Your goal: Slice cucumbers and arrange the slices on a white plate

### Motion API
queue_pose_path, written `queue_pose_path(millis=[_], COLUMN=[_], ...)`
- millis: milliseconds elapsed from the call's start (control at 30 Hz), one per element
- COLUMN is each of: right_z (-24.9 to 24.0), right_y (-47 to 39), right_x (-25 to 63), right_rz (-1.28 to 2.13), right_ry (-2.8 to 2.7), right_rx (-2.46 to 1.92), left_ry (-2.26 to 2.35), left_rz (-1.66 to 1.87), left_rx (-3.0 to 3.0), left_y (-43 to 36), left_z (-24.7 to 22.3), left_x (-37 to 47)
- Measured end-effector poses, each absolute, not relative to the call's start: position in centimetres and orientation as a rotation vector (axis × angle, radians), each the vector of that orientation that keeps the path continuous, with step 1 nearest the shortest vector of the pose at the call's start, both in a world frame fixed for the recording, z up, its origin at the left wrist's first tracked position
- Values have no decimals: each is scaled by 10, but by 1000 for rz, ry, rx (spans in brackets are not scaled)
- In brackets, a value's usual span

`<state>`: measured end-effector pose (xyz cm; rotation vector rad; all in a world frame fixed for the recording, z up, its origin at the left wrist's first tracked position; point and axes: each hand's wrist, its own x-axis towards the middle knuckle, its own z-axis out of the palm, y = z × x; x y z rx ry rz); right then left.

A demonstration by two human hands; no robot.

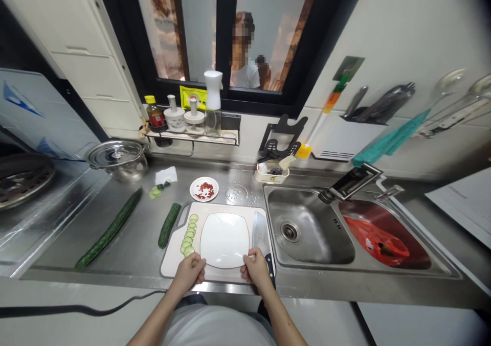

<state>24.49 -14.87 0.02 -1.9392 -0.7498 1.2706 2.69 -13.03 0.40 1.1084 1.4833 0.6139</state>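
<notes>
A white square plate point(224, 238) with rounded corners is on the cutting board point(174, 256). My left hand point(191, 270) is closed on the plate's near left corner, and my right hand point(256, 268) pinches the near right corner. Whether the plate rests flat or is slightly raised, I cannot tell. Left of it, overlapping cucumber slices point(188, 233) form a row on the board. A kitchen knife point(260, 228) lies along the board's right edge, its black handle partly behind my right hand. Beside the board's handle is a cut cucumber point(169, 226).
A whole cucumber point(111, 228) lies farther left, near a lidded steel pot point(118, 159). Behind the board are cucumber scraps point(156, 191) and a small plate of chopped red pieces point(204, 189). The sink point(310, 228), with a red plastic bag point(378, 241), is on the right.
</notes>
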Motion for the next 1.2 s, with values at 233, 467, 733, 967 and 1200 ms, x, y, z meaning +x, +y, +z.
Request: queue_pose_path(millis=[233, 467, 733, 967, 1200], right_z=[18, 28, 17, 21, 24], right_y=[-155, -157, -151, -147, -142], right_x=[259, 267, 261, 262, 260], right_rz=[841, 768, 746, 801, 835], right_ry=[-1228, -1354, -1375, -1396, -1408], right_rx=[-2206, -2109, -2049, -1999, -1978], left_ry=[1772, 2059, 2115, 2133, 2104], left_rz=[464, 358, 274, 223, 243], left_rx=[1597, 1700, 1728, 1718, 1695], left_y=[-125, -114, -112, -113, -117], left_z=[0, -2, -5, -3, 3], left_x=[0, -29, -26, -23, -19])
